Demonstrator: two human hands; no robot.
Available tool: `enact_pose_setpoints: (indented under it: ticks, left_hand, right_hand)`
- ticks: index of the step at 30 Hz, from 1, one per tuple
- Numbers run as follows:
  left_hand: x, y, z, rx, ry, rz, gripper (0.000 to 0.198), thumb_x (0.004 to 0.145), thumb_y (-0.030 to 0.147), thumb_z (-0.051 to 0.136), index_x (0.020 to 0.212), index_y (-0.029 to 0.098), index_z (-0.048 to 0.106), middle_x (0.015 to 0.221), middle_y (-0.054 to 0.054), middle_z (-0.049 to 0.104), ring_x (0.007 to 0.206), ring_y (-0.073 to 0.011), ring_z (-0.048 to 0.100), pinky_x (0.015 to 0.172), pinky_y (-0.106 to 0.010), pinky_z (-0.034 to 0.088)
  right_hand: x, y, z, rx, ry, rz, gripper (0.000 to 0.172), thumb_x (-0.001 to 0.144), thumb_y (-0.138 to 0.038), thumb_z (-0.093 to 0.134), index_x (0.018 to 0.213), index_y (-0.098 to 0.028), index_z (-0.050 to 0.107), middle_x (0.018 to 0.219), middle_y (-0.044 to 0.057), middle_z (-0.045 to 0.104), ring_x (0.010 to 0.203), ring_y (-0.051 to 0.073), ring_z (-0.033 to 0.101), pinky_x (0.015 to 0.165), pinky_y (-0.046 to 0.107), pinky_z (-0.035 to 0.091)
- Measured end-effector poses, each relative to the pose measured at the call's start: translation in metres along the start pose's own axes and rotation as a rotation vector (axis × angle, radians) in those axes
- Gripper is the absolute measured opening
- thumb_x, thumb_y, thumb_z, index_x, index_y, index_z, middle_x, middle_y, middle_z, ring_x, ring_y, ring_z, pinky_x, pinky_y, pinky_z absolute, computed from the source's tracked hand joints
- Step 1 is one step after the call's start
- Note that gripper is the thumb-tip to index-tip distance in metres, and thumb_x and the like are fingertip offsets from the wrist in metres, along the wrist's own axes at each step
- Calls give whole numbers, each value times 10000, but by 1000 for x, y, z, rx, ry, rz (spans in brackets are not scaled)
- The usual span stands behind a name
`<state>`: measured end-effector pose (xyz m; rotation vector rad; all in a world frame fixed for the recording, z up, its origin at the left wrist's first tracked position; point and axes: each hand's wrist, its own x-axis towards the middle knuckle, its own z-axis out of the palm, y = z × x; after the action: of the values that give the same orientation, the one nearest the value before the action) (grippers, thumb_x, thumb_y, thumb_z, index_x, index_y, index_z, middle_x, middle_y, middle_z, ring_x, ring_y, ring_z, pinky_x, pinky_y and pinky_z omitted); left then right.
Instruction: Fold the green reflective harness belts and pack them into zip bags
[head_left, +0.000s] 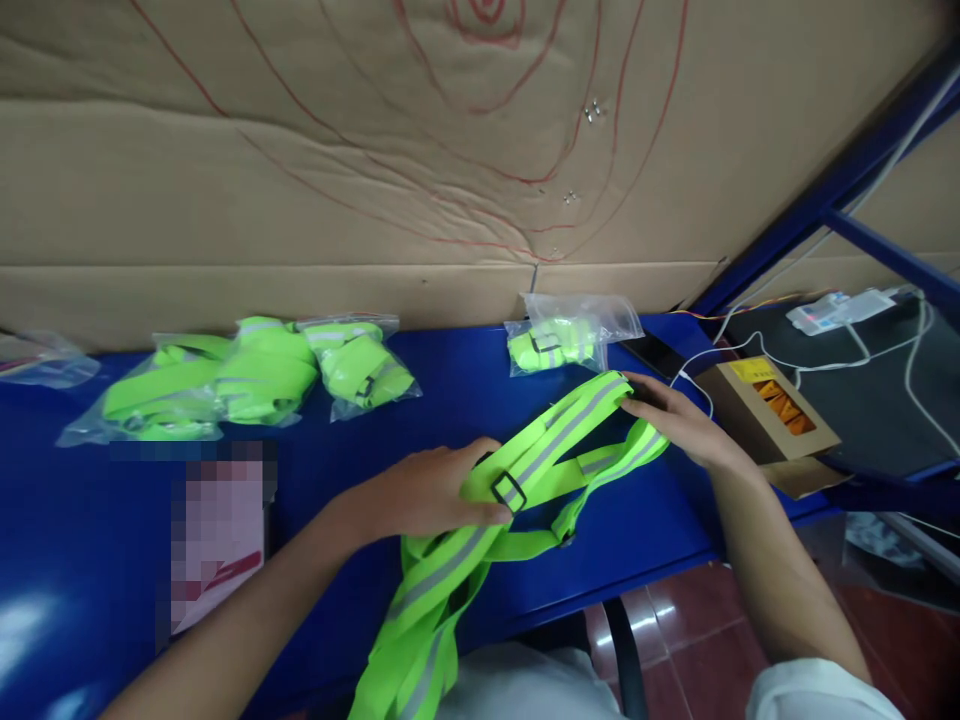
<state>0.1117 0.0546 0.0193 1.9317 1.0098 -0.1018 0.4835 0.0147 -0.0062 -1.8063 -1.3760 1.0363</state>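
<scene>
Neon green reflective straps [555, 445] with grey stripes stretch between my two hands above a blue table. My left hand [442, 488] is closed round the straps beside a black slider buckle [510, 491]. At the far end of the loop, my right hand [671, 412] grips the straps between thumb and fingers. More of the strap bundle hangs from my left hand towards my lap, past the table's front edge. A second black buckle [566, 539] shows on the lower strand.
Clear bags of green straps [266, 370] lie at the back left; another strap bag [551, 345] lies behind my hands. A cardboard box [772, 410] with orange packets, a dark phone [652, 352] and white cables are on the right. A pixelated pink item [217, 540] lies left.
</scene>
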Motion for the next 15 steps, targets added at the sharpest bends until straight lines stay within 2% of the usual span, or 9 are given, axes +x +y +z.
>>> enact_pose_setpoints:
  ticks: [2, 3, 4, 5, 7, 8, 10, 12, 15]
  left_hand:
    - [2, -2, -8, -168, -166, -23, 804, 795, 750, 648, 1427, 265, 536, 821, -16, 697, 761, -230, 679, 631, -267, 440]
    - [3, -5, -10, -266, -212, -24, 803, 823, 757, 609, 1444, 259, 505, 791, 1, 673, 740, -213, 667, 622, -259, 437]
    - [2, -8, -10, -349, -210, -20, 795, 845, 749, 585, 1457, 252, 480, 790, 8, 658, 747, -206, 664, 629, -259, 449]
    - [-1, -11, -7, -397, -154, -20, 779, 860, 737, 573, 1460, 251, 470, 830, 1, 662, 780, -207, 671, 656, -269, 475]
    - [-13, -17, 6, -369, 57, -49, 714, 899, 698, 551, 1461, 264, 469, 1074, -53, 691, 952, -229, 692, 797, -324, 540]
    - [-23, -20, 16, -301, 174, -74, 670, 921, 682, 532, 1452, 276, 481, 1244, -81, 664, 1055, -248, 687, 880, -365, 551]
    - [-48, -24, 44, -67, 400, -65, 602, 975, 621, 484, 1496, 320, 443, 1502, -89, 539, 1303, -283, 596, 1064, -444, 493]
    - [-75, -27, 79, 159, 532, -2, 641, 976, 571, 517, 1556, 353, 357, 1573, -80, 494, 1398, -300, 537, 1082, -459, 485]
    - [-98, -27, 137, 408, 623, 55, 854, 880, 592, 639, 1592, 261, 304, 1435, -135, 628, 1249, -320, 647, 986, -455, 518]
  right_hand:
    - [6, 9, -3, -65, 71, -11, 677, 849, -573, 742, 1445, -290, 589, 1448, 78, 624, 1405, 325, 520, 1200, 529, 390]
    - [9, 14, -5, -96, 108, -10, 674, 846, -579, 739, 1441, -296, 595, 1435, 73, 636, 1397, 334, 528, 1192, 538, 398]
    - [13, 18, -6, -121, 139, -3, 668, 842, -589, 735, 1430, -300, 607, 1412, 71, 653, 1381, 342, 544, 1178, 542, 413]
    - [15, 22, -8, -140, 162, 8, 659, 840, -599, 728, 1416, -297, 623, 1385, 71, 670, 1361, 349, 563, 1161, 540, 432]
    - [19, 29, -10, -167, 184, 25, 645, 842, -620, 708, 1391, -286, 646, 1351, 72, 691, 1332, 352, 588, 1139, 526, 457]
    - [20, 31, -11, -189, 193, 29, 646, 845, -628, 698, 1389, -283, 648, 1351, 70, 692, 1328, 350, 592, 1138, 519, 457]
    - [21, 32, -13, -252, 223, 32, 657, 853, -633, 674, 1406, -281, 635, 1372, 65, 682, 1335, 343, 588, 1148, 512, 445]
    - [20, 31, -15, -316, 258, 50, 668, 860, -621, 658, 1429, -273, 620, 1376, 67, 680, 1333, 341, 590, 1148, 505, 441]
    - [20, 27, -17, -385, 306, 104, 666, 856, -592, 653, 1428, -251, 631, 1333, 83, 703, 1266, 348, 635, 1101, 494, 478]
